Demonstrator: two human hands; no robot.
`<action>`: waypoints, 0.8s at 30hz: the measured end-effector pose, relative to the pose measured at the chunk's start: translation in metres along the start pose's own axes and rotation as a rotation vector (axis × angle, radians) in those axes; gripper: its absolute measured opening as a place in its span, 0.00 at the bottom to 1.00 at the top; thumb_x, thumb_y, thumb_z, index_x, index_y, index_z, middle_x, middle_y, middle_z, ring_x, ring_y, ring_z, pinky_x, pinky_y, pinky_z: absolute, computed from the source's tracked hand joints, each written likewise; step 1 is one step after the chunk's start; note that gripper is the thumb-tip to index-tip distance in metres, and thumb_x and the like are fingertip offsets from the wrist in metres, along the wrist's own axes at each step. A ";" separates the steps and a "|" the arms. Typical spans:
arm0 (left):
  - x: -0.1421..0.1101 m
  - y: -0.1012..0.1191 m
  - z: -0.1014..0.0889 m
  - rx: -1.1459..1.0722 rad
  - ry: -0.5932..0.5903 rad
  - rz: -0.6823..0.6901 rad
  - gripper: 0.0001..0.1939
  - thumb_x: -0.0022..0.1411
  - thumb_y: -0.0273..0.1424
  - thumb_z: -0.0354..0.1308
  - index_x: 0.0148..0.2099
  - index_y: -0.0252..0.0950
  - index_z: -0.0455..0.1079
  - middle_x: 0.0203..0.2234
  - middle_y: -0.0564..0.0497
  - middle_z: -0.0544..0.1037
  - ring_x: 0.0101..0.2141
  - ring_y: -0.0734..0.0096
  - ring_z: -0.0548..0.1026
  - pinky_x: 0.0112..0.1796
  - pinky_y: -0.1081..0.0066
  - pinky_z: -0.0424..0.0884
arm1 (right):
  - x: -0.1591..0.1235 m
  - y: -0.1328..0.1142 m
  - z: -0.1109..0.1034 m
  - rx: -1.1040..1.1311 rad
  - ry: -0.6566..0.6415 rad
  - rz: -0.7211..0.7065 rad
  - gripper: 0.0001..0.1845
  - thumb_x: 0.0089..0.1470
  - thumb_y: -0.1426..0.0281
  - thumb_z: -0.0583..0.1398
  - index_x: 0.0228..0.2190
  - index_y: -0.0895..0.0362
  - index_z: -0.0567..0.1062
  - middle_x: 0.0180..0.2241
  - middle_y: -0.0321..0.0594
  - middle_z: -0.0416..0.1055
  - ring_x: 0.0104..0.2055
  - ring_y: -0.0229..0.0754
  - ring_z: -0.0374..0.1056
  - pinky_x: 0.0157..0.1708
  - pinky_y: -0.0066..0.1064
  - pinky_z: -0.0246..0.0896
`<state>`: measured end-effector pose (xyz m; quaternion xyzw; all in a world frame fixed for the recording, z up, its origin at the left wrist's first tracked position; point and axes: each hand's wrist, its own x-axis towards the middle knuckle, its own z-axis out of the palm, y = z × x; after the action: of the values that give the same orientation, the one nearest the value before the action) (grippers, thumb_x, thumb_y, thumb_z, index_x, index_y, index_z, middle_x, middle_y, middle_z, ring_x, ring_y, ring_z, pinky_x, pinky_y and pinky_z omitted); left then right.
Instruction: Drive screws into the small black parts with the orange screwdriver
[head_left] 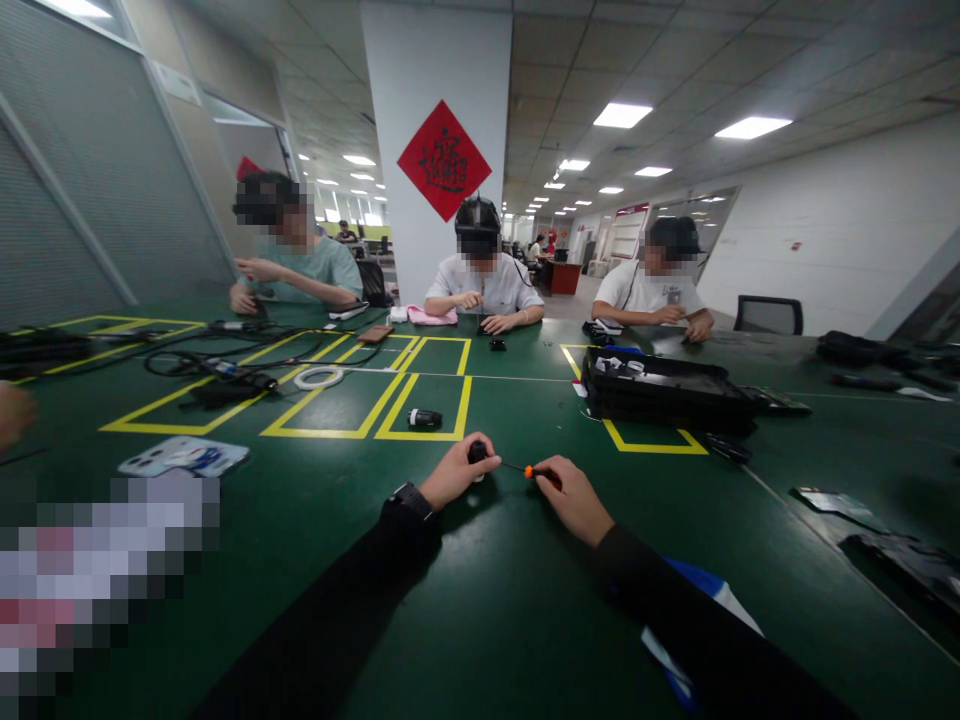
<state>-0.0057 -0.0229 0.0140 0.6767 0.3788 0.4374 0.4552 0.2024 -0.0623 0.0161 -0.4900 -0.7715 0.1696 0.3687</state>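
Observation:
My left hand (460, 474) is closed around a small black cylindrical part (477, 453), with a bit of white showing at its lower end. In my right hand (574, 498) is a screwdriver (530, 472) with an orange and black handle, held between thumb and fingers. Its thin shaft points left, and the tip reaches the left fingertips by the black part; whether it touches a screw is too small to tell. Just beyond my hands a black cylindrical connector (425, 418) with a white ring lies on its side inside a yellow taped box.
Black trays (667, 390) stand at right on the green table (517, 640). Cables (225, 375) and a white cable coil (318, 377) lie at left, near a phone (184, 456). A blue and white packet (705, 590) sits beside my right forearm. Three people work across the table.

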 end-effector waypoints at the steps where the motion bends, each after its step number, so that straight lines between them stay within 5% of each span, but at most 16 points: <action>1: 0.000 0.000 0.000 -0.003 0.003 0.003 0.13 0.48 0.39 0.58 0.32 0.35 0.63 0.23 0.56 0.66 0.20 0.81 0.62 0.24 0.78 0.59 | 0.000 0.000 0.000 0.000 0.002 0.007 0.09 0.50 0.71 0.54 0.33 0.57 0.72 0.33 0.40 0.68 0.37 0.40 0.62 0.39 0.34 0.57; 24: -0.001 0.000 -0.001 0.018 -0.007 0.005 0.14 0.49 0.39 0.57 0.32 0.34 0.62 0.23 0.56 0.66 0.21 0.81 0.62 0.25 0.78 0.60 | 0.000 -0.002 0.000 -0.006 -0.042 0.034 0.13 0.54 0.71 0.49 0.34 0.58 0.73 0.34 0.41 0.68 0.39 0.40 0.62 0.42 0.32 0.54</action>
<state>-0.0070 -0.0235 0.0135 0.6834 0.3795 0.4326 0.4493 0.2015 -0.0630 0.0173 -0.5005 -0.7712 0.1836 0.3479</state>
